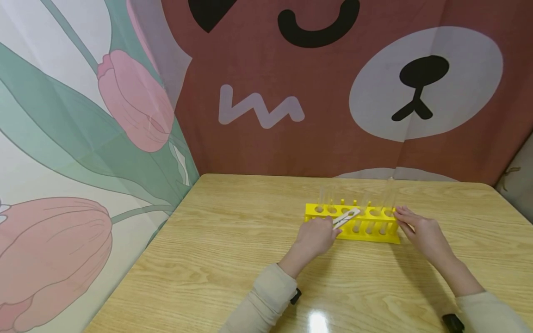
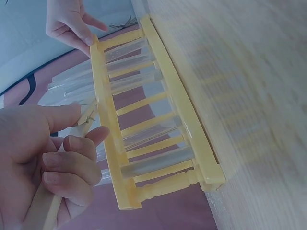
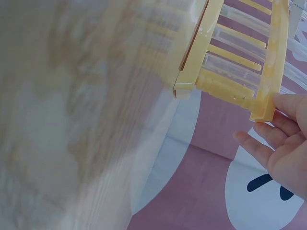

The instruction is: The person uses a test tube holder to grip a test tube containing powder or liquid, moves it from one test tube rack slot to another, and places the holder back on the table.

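Note:
A yellow test tube rack (image 1: 368, 237) stands on the table with several clear test tubes (image 1: 389, 196) upright in its holes. My left hand (image 1: 316, 235) grips a wooden test tube clamp (image 1: 346, 216), its fingers curled round the handle. The clamp's tip lies at the rack's top bar, close to the tubes; whether it holds one I cannot tell. At the rack's right end, my right hand (image 1: 426, 236) pinches the corner of the top bar between thumb and fingers, as the right wrist view shows (image 3: 285, 139).
The wood-grain table (image 1: 216, 259) stretches to the left and front of the rack. Behind it hangs a brown printed cloth (image 1: 325, 148) with a bear face, and a flower-printed cloth (image 1: 137, 101) covers the left side.

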`<move>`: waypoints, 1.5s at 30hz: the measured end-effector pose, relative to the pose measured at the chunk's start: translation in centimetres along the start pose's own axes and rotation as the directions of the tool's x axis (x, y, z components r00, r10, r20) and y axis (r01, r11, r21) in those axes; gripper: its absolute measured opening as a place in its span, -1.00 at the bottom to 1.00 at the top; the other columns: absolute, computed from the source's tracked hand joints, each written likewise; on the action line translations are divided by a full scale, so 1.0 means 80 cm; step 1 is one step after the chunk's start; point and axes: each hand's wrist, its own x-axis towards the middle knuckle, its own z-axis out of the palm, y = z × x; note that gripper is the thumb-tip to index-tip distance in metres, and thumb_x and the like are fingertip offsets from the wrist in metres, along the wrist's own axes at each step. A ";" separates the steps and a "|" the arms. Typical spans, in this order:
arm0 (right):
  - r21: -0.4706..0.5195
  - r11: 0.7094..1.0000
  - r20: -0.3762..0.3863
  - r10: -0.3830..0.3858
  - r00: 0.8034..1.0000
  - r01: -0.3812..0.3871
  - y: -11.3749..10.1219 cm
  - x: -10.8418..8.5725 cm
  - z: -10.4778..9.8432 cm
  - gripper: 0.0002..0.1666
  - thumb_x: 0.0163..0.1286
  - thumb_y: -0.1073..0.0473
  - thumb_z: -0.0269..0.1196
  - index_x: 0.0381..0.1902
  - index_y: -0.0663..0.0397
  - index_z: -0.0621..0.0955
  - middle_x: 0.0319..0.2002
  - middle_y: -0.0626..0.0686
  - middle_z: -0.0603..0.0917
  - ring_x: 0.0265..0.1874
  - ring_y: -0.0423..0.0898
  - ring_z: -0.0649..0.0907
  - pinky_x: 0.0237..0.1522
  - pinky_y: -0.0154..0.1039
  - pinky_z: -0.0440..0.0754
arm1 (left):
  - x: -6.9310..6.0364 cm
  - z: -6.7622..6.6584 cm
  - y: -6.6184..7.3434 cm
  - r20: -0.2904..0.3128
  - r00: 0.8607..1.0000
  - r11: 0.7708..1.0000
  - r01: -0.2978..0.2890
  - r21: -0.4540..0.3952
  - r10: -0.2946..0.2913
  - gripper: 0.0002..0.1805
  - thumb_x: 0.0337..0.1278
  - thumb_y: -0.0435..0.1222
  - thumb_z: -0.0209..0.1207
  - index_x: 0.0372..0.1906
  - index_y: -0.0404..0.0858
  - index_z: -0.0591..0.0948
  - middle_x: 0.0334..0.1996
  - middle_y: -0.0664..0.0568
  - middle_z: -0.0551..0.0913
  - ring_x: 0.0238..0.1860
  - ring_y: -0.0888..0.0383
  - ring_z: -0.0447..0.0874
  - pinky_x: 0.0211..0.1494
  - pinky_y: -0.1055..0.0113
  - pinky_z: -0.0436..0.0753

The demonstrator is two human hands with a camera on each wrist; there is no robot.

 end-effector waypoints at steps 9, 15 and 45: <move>0.008 1.000 0.003 0.011 1.000 -0.011 -0.001 0.000 -0.001 -0.66 -0.05 0.54 0.28 -0.22 0.49 0.57 -0.15 0.36 0.54 -0.16 0.28 0.52 -0.32 0.02 0.46 | 0.000 0.001 -0.003 -0.027 0.999 1.000 -0.021 -0.014 0.021 -0.63 0.18 0.09 -0.06 -0.37 -0.12 0.51 -0.71 0.14 0.34 -0.77 0.27 0.25 -0.77 0.44 0.26; -0.004 1.000 0.004 0.010 1.000 -0.010 -0.002 0.000 -0.001 -0.66 -0.05 0.54 0.28 -0.22 0.48 0.58 -0.15 0.36 0.55 -0.17 0.29 0.52 -0.31 0.01 0.46 | 0.001 0.000 -0.003 -0.018 1.000 1.000 -0.014 0.004 0.014 -0.60 0.18 0.10 -0.10 -0.38 -0.12 0.50 -0.72 0.14 0.34 -0.77 0.27 0.24 -0.77 0.44 0.25; -0.021 1.000 -0.018 -0.013 1.000 0.013 -0.004 0.000 -0.001 -0.65 -0.08 0.53 0.30 -0.23 0.49 0.58 -0.15 0.35 0.55 -0.17 0.26 0.53 -0.33 0.00 0.48 | 0.011 0.000 0.004 -0.004 0.998 0.997 0.055 0.050 -0.055 -0.61 0.23 0.06 -0.15 -0.38 -0.11 0.52 -0.75 0.14 0.36 -0.76 0.26 0.27 -0.77 0.39 0.28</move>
